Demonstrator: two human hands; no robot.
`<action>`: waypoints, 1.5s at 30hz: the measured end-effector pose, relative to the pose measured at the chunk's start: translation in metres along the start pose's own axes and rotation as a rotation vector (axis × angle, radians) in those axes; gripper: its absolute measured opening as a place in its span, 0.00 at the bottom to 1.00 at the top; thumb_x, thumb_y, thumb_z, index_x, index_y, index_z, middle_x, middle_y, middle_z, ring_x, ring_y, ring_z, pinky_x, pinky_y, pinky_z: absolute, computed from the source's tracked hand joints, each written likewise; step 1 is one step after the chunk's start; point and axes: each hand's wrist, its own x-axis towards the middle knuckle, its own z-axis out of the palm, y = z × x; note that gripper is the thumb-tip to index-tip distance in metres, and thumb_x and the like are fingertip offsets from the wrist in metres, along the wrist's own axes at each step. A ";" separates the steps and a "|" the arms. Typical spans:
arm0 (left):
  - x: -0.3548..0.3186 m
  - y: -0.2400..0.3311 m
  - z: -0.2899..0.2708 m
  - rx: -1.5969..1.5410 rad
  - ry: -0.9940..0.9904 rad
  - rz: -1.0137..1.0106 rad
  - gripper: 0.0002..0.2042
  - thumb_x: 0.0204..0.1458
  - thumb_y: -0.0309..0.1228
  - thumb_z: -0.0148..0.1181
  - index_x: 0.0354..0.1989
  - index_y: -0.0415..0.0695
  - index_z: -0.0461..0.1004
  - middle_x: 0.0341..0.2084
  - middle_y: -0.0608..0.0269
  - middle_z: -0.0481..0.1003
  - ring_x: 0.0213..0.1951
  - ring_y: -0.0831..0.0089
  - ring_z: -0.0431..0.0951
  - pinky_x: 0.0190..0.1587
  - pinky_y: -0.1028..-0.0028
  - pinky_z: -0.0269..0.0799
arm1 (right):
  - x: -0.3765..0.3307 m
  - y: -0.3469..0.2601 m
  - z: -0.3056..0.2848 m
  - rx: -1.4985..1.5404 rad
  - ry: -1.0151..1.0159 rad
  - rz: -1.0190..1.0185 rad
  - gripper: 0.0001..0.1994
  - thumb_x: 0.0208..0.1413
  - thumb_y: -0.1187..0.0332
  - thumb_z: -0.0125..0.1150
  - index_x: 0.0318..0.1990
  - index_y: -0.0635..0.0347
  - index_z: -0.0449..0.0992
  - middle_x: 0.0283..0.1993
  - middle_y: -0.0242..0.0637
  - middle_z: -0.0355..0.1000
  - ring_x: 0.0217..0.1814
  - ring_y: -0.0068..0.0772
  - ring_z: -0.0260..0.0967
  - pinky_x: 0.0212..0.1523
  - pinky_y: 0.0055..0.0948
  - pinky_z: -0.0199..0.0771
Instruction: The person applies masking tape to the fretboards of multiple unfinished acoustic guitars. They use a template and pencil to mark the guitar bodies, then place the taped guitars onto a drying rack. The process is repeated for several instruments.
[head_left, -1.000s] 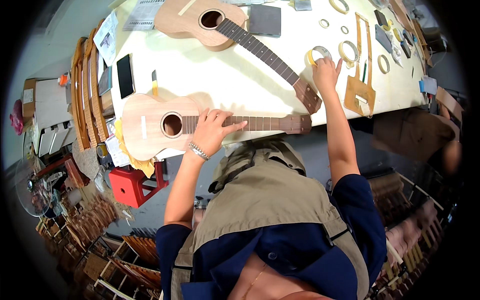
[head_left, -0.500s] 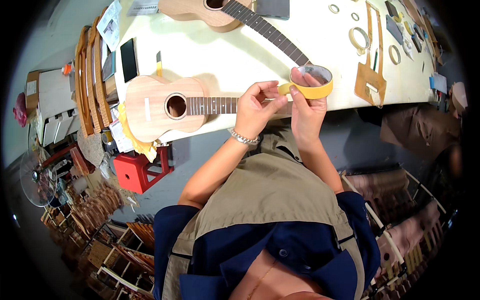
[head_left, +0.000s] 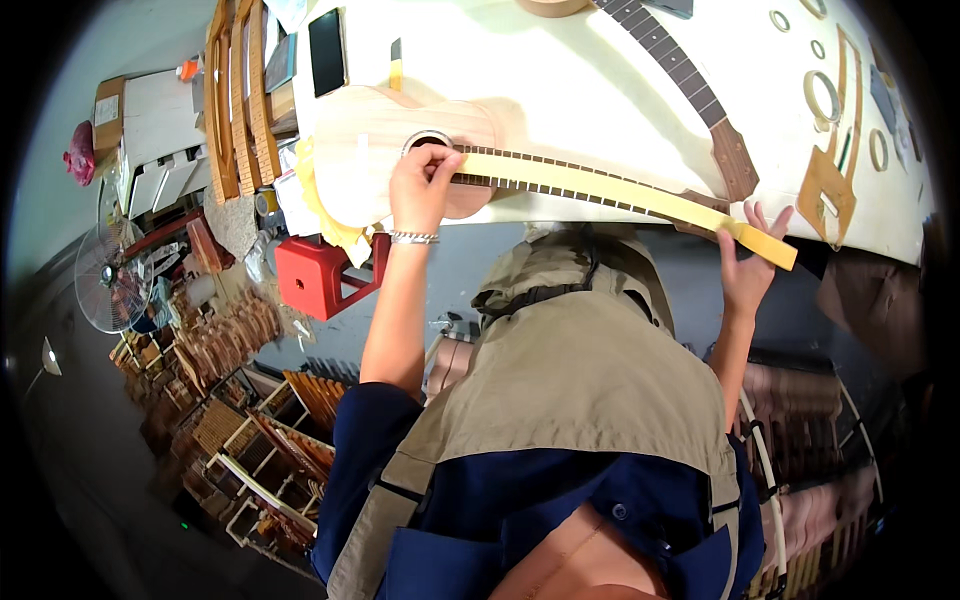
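A pale wooden ukulele (head_left: 352,165) lies on the table with its neck pointing right. My left hand (head_left: 418,190) pinches the free end of a strip of yellow masking tape (head_left: 590,183) beside the sound hole. The strip stretches along the dark fretboard, leaving fret ends showing on both sides. Beyond the headstock end, my right hand (head_left: 745,275) grips the tape roll (head_left: 770,247), seen edge-on, with some fingers spread behind it. Whether the strip touches the frets along its whole length, I cannot tell.
A second ukulele's neck (head_left: 670,60) slants across the far side of the white table (head_left: 560,90). A phone (head_left: 326,52) and a yellow-handled blade (head_left: 396,65) lie behind the body. Tape rings (head_left: 822,97) and a wooden template (head_left: 828,195) are at right. A red stool (head_left: 325,280) stands below.
My hands have moved apart, the left toward the sound hole and the right past the headstock. A long strip of tape is now pulled from the roll over the fretboard. The view has shifted.
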 end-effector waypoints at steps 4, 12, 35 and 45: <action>0.007 -0.001 0.003 -0.152 -0.038 -0.185 0.07 0.48 0.24 0.61 0.36 0.37 0.76 0.21 0.68 0.75 0.24 0.84 0.70 0.30 0.82 0.68 | -0.006 0.004 0.010 0.331 0.038 0.290 0.45 0.53 0.68 0.61 0.65 0.74 0.31 0.43 0.44 0.75 0.53 0.29 0.69 0.63 0.31 0.54; 0.010 0.012 -0.001 -0.184 0.006 -0.259 0.30 0.44 0.26 0.67 0.54 0.34 0.59 0.21 0.68 0.75 0.23 0.86 0.70 0.29 0.85 0.68 | 0.005 -0.012 0.007 0.462 -0.028 0.432 0.46 0.54 0.69 0.60 0.65 0.76 0.27 0.39 0.44 0.75 0.45 0.26 0.71 0.53 0.23 0.65; -0.058 0.073 0.094 0.664 -0.382 0.233 0.43 0.42 0.50 0.61 0.65 0.44 0.51 0.66 0.59 0.48 0.68 0.56 0.40 0.59 0.33 0.26 | 0.003 -0.016 0.034 0.138 0.121 0.371 0.41 0.51 0.64 0.61 0.65 0.73 0.42 0.41 0.36 0.75 0.39 0.34 0.72 0.46 0.28 0.68; 0.095 0.056 0.060 0.446 -0.139 0.305 0.18 0.55 0.35 0.50 0.49 0.35 0.69 0.48 0.51 0.69 0.48 0.59 0.69 0.54 0.57 0.62 | 0.005 -0.006 0.098 0.040 0.322 0.044 0.21 0.59 0.69 0.42 0.60 0.64 0.59 0.49 0.30 0.72 0.54 0.34 0.62 0.63 0.41 0.42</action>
